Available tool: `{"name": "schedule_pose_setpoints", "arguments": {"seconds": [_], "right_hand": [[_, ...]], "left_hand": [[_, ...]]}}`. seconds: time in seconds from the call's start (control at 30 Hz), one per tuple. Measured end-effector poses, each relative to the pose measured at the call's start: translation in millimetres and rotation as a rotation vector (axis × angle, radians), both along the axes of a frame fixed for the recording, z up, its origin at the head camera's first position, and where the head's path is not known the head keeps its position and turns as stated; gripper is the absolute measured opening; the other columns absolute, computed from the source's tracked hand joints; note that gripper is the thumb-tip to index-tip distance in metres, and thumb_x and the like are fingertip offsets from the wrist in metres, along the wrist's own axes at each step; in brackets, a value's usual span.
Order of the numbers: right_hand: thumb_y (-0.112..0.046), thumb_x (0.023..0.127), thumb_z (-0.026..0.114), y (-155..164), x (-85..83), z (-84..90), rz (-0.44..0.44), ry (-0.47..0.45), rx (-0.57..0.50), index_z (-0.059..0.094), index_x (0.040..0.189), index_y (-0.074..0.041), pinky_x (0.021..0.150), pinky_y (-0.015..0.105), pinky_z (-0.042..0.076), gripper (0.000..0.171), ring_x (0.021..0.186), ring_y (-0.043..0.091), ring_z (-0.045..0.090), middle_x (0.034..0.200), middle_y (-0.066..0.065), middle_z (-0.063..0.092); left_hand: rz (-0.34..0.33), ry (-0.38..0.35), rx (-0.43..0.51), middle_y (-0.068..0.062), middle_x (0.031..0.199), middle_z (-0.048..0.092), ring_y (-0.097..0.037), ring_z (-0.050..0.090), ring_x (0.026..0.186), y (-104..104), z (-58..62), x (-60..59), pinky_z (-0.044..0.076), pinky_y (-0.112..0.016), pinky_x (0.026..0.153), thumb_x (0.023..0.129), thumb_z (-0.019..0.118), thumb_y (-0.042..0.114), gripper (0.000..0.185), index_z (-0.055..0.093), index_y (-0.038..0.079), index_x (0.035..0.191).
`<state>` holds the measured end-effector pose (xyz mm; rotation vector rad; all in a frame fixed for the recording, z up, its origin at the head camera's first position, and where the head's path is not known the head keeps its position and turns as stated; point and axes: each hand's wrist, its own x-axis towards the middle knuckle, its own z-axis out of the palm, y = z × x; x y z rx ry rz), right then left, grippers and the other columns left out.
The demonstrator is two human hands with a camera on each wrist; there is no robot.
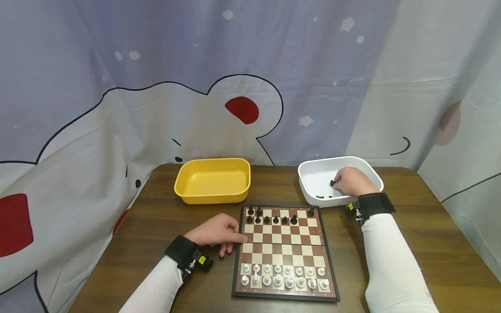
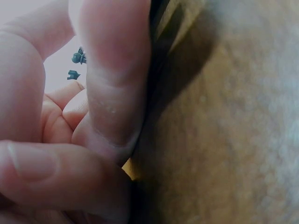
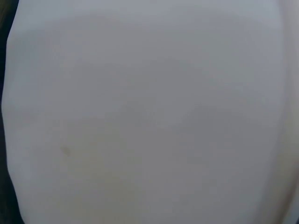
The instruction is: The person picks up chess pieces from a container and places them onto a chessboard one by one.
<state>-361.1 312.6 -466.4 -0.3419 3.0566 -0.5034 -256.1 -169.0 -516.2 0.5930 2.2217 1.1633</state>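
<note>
My right hand point(image 1: 354, 181) is inside the white tub point(image 1: 311, 184) and pinches a black chess piece point(image 1: 333, 183); its exact type is too small to tell. A few dark pieces point(image 1: 320, 197) lie on the tub's floor. Pale tub wall point(image 3: 145, 112) fills the right wrist view, so the fingers do not show there. At the left edge of the chessboard point(image 1: 287, 249), my left hand point(image 1: 217, 232) rests with one digit over the rim, the others hanging beside it. Between its fingers, the left wrist view catches dark chess pieces point(image 2: 77, 58).
White chess pieces point(image 1: 289, 282) fill two rows at the board's near side. Black pieces point(image 1: 275, 220) stand at the far side, with gaps in both rows. Behind the board to the left is a yellow tub point(image 1: 213, 201). A patterned curtain point(image 1: 332, 87) hangs behind the wooden table point(image 1: 137, 248).
</note>
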Motion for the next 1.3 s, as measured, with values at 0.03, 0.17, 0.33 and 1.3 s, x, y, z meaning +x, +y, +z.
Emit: {"name": "schedule_pose_setpoints", "arguments": {"seconds": [0.03, 0.17, 0.33, 1.3], "right_hand": [[-0.011, 0.098, 0.077, 0, 0.1, 0.3, -0.006, 0.0, -0.003, 0.083, 0.105, 0.006, 0.083, 0.051, 0.055, 0.019, 0.086, 0.03, 0.069, 0.101, 0.018, 0.081], [-0.013, 0.099, 0.076, -2, 1.0, 2.5, -0.014, 0.013, -0.009, 0.082, 0.099, 0.003, 0.08, 0.049, 0.053, 0.017, 0.083, 0.029, 0.068, 0.094, 0.014, 0.079], [-0.015, 0.103, 0.072, -3, 2.8, 4.7, -0.022, 0.038, -0.025, 0.079, 0.102, 0.003, 0.078, 0.047, 0.051, 0.019, 0.084, 0.03, 0.066, 0.093, 0.013, 0.076], [-0.014, 0.106, 0.077, -11, 2.1, 8.7, -0.038, 0.261, -0.161, 0.082, 0.109, 0.002, 0.085, 0.054, 0.055, 0.017, 0.092, 0.035, 0.072, 0.1, 0.017, 0.08]], "left_hand": [[-0.001, 0.0, 0.0, -0.013, 0.065, 0.075, -0.019, 0.068, 0.046, 0, 0.2, 0.0, 0.031, -0.025, 0.038, 0.098, 0.085, 0.052, 0.046, 0.072, 0.011, 0.079], [-0.003, 0.0, 0.002, -0.013, 0.065, 0.075, -0.019, 0.068, 0.046, 0, 0.4, -0.1, 0.031, -0.024, 0.038, 0.098, 0.085, 0.052, 0.046, 0.072, 0.011, 0.079], [-0.006, 0.001, 0.005, -0.013, 0.066, 0.075, -0.019, 0.069, 0.046, -1, 0.1, -0.5, 0.031, -0.025, 0.039, 0.098, 0.084, 0.051, 0.046, 0.072, 0.011, 0.079], [-0.004, -0.003, 0.007, -0.013, 0.065, 0.075, -0.019, 0.069, 0.046, -1, -0.9, -0.6, 0.031, -0.025, 0.039, 0.098, 0.085, 0.051, 0.047, 0.072, 0.011, 0.079]]}}
